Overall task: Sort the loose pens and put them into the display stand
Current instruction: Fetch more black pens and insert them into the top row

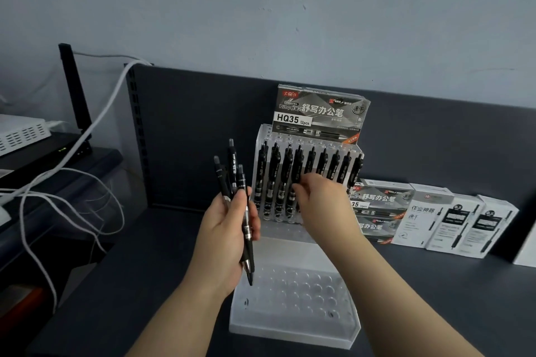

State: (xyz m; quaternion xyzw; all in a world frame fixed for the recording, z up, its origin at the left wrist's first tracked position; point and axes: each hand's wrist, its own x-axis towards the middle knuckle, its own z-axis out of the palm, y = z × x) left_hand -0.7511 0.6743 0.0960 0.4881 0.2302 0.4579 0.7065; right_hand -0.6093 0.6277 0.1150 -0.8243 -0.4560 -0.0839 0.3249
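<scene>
Left grip (229, 226) clasps loose pens (232, 165); right grip (322, 197) pinches a racked pen (297, 164) in the stand (293, 319).

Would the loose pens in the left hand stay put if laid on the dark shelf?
Probably not: the pens look round and smooth, so they would likely roll, though their clips might check that. They seem stiff and light, since the left hand holds several upright.

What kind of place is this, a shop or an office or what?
Likely a stationery shop shelf or stockroom: a clear display stand partly filled with black pens, retail pen boxes stacked behind and beside it, and a slotted shelf back panel.
</scene>
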